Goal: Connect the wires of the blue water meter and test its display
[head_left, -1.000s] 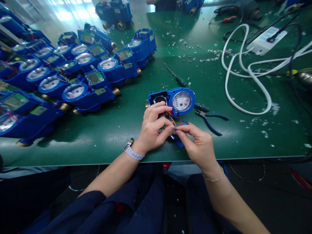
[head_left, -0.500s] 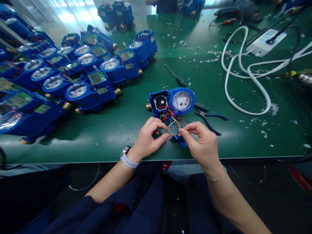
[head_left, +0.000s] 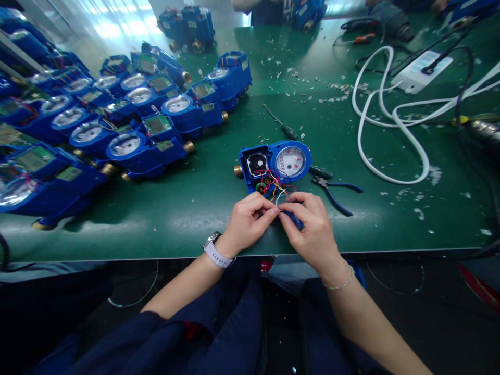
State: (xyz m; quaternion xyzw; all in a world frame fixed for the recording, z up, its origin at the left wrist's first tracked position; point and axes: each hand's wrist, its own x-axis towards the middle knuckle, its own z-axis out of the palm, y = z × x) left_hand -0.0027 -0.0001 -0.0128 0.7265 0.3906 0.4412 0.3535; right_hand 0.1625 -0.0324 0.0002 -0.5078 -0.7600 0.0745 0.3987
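Wires (head_left: 278, 188) in red, yellow and other colours are spilling from the open side of a blue meter (head_left: 291, 161), which is lying on the green desk (head_left: 187, 208) just ahead of the hands. The left hand (head_left: 247, 223) is pinching the wire ends between thumb and forefinger. The right hand (head_left: 310, 229) is pinching them from the other side, so both sets of fingertips are meeting close to the near edge of the desk. A small blue part (head_left: 297, 222) is peeking out from under the right hand.

Pliers (head_left: 336, 194) with blue handles are lying just right of the meter, and a screwdriver (head_left: 282, 123) is lying beyond it. Rows of meters (head_left: 133, 120) are crowding the left of the desk. A white cable (head_left: 385, 120) is looping across the right, near a white box (head_left: 420, 73). Pale scraps (head_left: 336, 91) are littering the far surface. A watch (head_left: 215, 252) is sitting on the left wrist and a bracelet (head_left: 339, 284) on the right.
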